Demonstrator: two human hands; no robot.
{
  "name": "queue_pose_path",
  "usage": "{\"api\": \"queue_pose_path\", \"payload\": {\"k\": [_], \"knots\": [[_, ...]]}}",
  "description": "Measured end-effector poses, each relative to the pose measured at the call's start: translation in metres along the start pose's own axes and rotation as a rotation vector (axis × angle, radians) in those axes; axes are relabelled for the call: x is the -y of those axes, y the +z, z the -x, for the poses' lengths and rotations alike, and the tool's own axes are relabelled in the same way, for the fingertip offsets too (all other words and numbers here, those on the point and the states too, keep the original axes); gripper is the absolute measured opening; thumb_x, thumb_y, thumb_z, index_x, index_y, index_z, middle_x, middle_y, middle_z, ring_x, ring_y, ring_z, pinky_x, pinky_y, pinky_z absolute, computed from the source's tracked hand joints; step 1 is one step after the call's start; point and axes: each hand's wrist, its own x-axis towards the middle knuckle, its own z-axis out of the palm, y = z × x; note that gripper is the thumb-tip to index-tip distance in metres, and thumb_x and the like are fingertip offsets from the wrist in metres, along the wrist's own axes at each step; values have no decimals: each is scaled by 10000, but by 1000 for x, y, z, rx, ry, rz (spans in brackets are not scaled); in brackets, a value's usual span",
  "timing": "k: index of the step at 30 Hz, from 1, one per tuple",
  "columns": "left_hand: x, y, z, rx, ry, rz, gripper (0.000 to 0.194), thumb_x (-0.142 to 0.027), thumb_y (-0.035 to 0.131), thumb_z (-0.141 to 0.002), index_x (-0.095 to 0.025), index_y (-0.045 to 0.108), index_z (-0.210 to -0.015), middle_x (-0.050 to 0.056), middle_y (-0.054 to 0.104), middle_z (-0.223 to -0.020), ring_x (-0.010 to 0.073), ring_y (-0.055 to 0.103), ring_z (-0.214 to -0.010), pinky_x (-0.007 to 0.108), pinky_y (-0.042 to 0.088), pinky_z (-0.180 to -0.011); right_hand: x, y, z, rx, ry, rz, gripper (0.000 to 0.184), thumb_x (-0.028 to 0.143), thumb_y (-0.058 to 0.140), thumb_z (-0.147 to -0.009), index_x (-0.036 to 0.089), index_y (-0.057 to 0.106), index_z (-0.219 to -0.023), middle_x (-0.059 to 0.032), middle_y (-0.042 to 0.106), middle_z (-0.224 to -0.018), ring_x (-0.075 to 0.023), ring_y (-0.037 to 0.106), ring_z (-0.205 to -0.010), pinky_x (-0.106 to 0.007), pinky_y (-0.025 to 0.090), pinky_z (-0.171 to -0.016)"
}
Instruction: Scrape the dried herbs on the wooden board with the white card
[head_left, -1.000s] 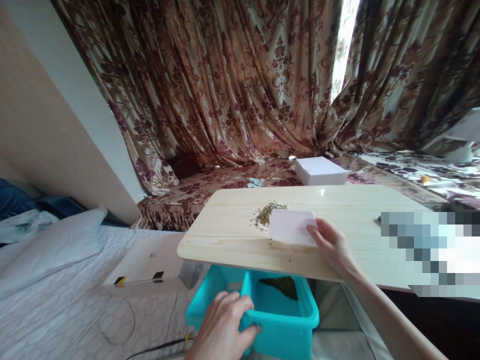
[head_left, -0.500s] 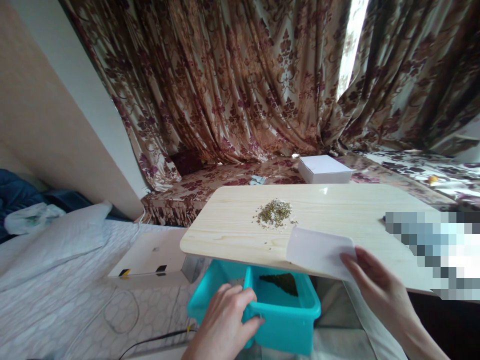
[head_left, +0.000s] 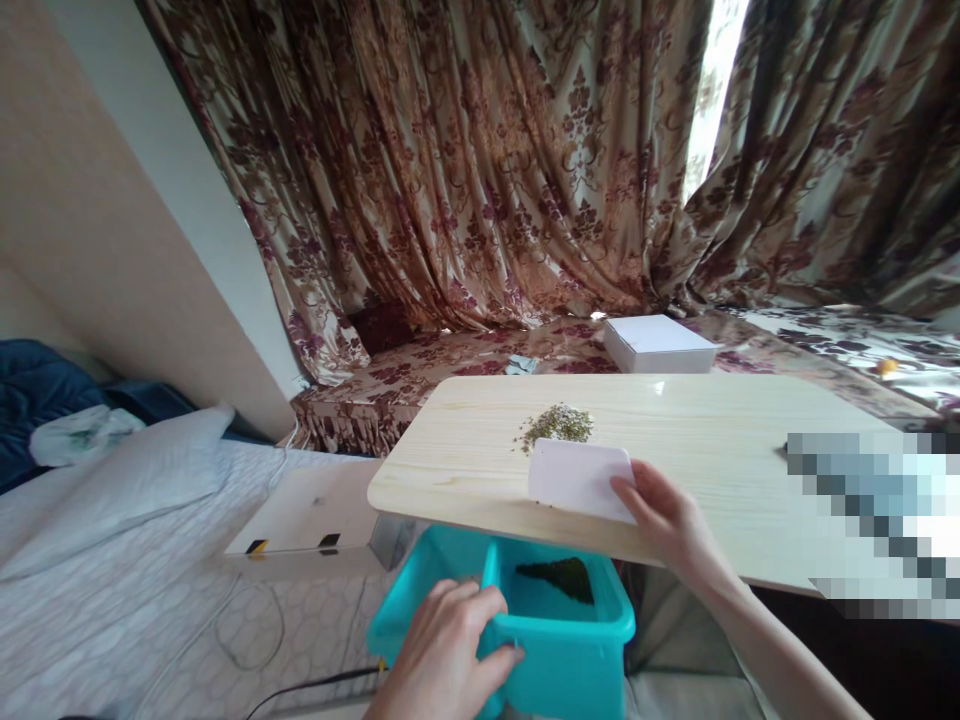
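My right hand (head_left: 671,525) grips a white plastic scraper (head_left: 579,478) by its right edge, its blade resting on the light wooden tabletop (head_left: 712,440) just in front of a small heap of greenish grains (head_left: 559,424). My left hand (head_left: 442,655) clasps the near rim of a turquoise plastic bin (head_left: 559,650) held below the table's front edge. The bin has a divider; a pile of dark green grains (head_left: 559,578) lies in its right compartment.
A white box (head_left: 656,343) sits on the patterned cloth behind the table, before floral curtains (head_left: 487,160). A bed with a white pillow (head_left: 112,475) lies left, a flat white box (head_left: 307,515) beside it, and a cable (head_left: 247,640) on the quilt. A blurred patch covers the table's right.
The scraper, which was drawn back to the table's front edge half a second ago, has moved forward again to just behind the grain heap. My left hand stays on the bin.
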Motion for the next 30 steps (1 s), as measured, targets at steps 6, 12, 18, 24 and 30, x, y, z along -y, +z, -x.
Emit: {"api": "queue_pose_path", "payload": {"k": [6,12,18,24,30], "knots": [[-11,-2,0,13,31,-14,133,-289,658,-784,-252,599,-897,-13,594,-976,215,471,-1041,280,334,-875,15,-31,14,-83,111,-60,319,466,696,-639,197,663,-808,-56,720,-777,-217,661,-719,-283,546,-650],[-26,5,-8,113,77,-73,145,-317,669,-768,-255,631,-893,1,576,-907,241,467,-1027,321,341,-910,-3,-60,-10,-365,83,-22,254,394,669,-651,213,636,-827,-35,719,-770,-197,665,-706,-271,537,-649],[-35,11,-12,186,151,-93,209,-350,717,-740,-262,640,-914,2,566,-912,228,492,-1000,319,338,-933,-18,-53,-19,-311,33,14,266,417,638,-670,199,616,-821,-57,718,-783,-212,664,-727,-296,524,-647],[-36,11,-11,158,154,-108,187,-328,722,-734,-260,640,-888,-7,567,-870,213,506,-964,301,342,-913,-17,-49,-21,-298,50,14,272,407,616,-704,189,604,-867,-60,714,-776,-210,664,-731,-296,513,-642],[-34,11,-10,125,159,-115,173,-311,727,-724,-248,638,-858,-9,580,-861,202,520,-936,291,333,-914,-16,-49,-20,-283,58,-12,311,431,626,-691,180,611,-874,-58,710,-784,-197,654,-726,-281,507,-644]]}}
